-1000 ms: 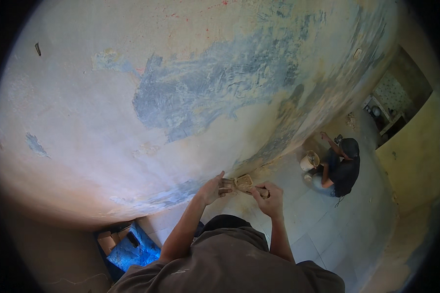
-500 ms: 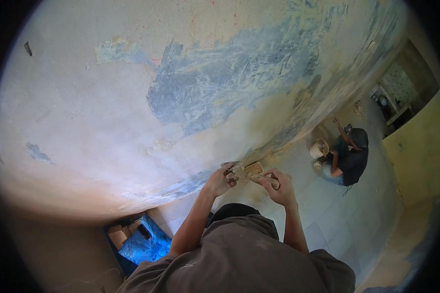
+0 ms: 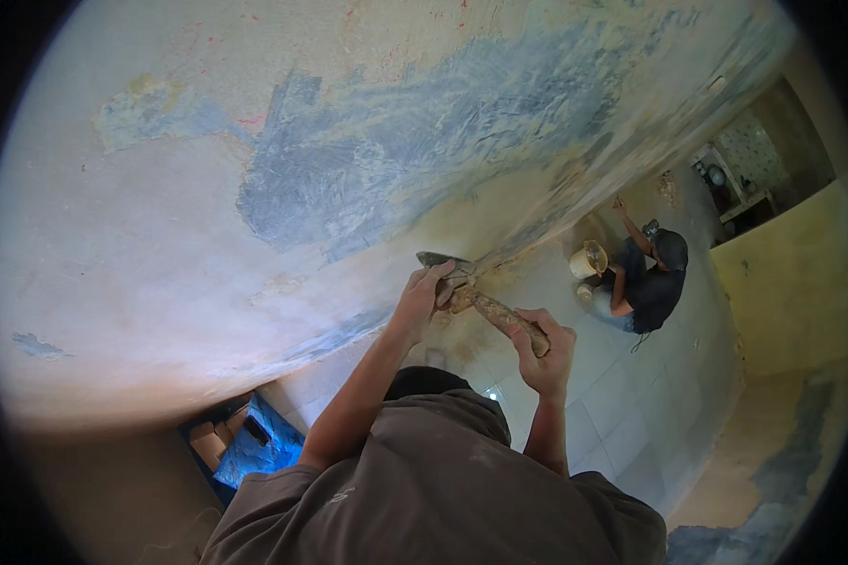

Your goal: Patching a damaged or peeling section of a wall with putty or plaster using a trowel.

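Near the foot of the wall, my left hand (image 3: 418, 299) is closed on a flat scraper (image 3: 440, 259) with a dark metal blade; its handle is mostly hidden by the fingers. My right hand (image 3: 548, 354) grips the end of a putty-caked putty knife (image 3: 501, 316). Its working end meets or overlaps the scraper just beside my left fingers; whether the two touch is hard to tell. Both tools are smeared with tan filler. The wall (image 3: 179, 226) in front is pale, with a large grey-blue patch (image 3: 386, 160) where the surface differs.
To the right, another person (image 3: 658, 282) crouches by the wall with a cream bucket (image 3: 589, 259). Behind me on the left lies a blue sheet (image 3: 264, 443) with cardboard (image 3: 209, 443) and a dark object on it. Pale floor tiles (image 3: 603, 405) spread to the right.
Both hands have risen slightly, and the right has drawn away to the right. The putty knife has turned, showing its long handle. More of the scraper's dark blade shows. The view has shifted right.
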Available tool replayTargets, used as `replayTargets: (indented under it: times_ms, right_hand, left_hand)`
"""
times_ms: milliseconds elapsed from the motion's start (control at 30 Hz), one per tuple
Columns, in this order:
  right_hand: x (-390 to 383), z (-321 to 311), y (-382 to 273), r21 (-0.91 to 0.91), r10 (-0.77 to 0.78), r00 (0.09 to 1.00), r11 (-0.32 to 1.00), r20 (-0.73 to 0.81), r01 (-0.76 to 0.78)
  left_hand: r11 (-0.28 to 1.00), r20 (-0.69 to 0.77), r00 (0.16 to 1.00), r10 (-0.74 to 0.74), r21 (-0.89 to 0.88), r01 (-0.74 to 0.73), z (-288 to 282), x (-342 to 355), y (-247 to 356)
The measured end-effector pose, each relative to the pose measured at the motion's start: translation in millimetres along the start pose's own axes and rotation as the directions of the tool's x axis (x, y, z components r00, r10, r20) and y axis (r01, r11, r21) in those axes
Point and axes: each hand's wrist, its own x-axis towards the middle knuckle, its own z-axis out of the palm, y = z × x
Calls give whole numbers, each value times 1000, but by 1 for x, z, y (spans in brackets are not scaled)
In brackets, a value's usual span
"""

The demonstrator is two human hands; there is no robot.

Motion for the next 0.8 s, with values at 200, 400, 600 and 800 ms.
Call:
replayTargets:
  times_ms: [200,400,600,800]
  right_hand:
    - [48,-32,19,-1,-40,997,999,64,41]
    - [82,-59,28,-6,-237,966,971,101,239]
    - [100,-58,34,4,-314,945,949,88,315]
    - [107,-58,30,44,-388,921,921,35,387]
  left_hand:
    - [978,-92,973,211,22,-210,46,23,2]
    - [970,-232,942,243,83,-229,89,28,18]
    - [954,-340,894,293,171,-248,98,44,27]
    - [965,-438,860,262,146,-220,109,49,31]
